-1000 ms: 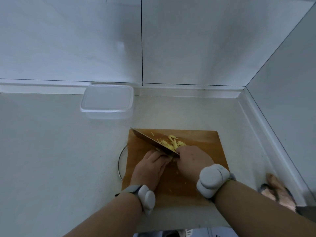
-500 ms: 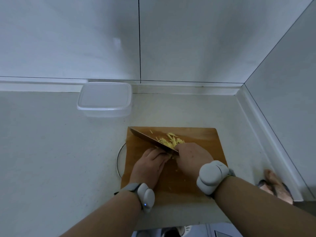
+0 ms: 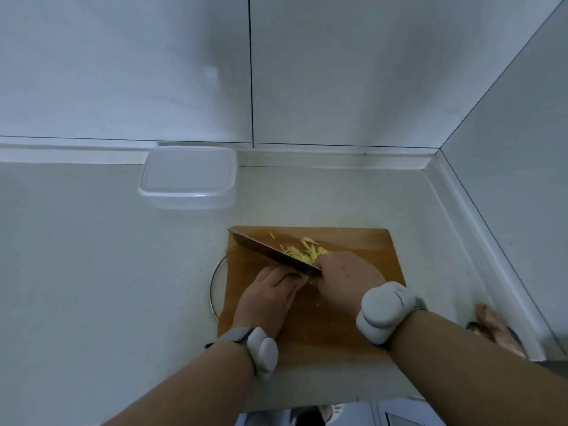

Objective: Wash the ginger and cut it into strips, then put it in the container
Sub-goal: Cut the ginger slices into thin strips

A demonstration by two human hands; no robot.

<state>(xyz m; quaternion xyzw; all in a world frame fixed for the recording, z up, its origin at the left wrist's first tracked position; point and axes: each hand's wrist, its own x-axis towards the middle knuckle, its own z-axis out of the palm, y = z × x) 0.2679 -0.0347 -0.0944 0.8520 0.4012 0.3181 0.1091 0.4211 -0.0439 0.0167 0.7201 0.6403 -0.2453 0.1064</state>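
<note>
- A clear plastic container [image 3: 188, 176] with its lid on stands at the back edge of the desk [image 3: 92, 272], against the wall, well apart from the board.
- A thin metal ring or rim [image 3: 215, 287] shows from under the left edge of the wooden cutting board [image 3: 362, 250]; what it belongs to cannot be told.
- The cutting board lies on the desk toward the front edge, right of the middle.
- The left hand [image 3: 267, 299] lies on the board with its fingers curled down, the fingertips just beside the knife blade; as a grip it is pressed together on a small piece of ginger [image 3: 304, 278], which is mostly hidden under the fingers.
- A grey wrist device [image 3: 261, 352] is strapped to the left wrist.
- The cleaver [image 3: 270, 252] runs slantwise from the back left corner of the board toward the right hand, its edge down on the board.
- The cut ginger strips [image 3: 307, 250] lie in a loose yellow heap on the board on the far side of the blade; a few stray bits lie on the board nearer the front.
- The right hand [image 3: 347, 281] is wrapped round the cleaver's handle, a closed grip; the handle itself is hidden.
- A larger grey wrist device [image 3: 384, 315] sits on the right wrist.
- Past the right end of the desk, below it, a foot in a sandal [image 3: 495, 330] shows on the floor.
</note>
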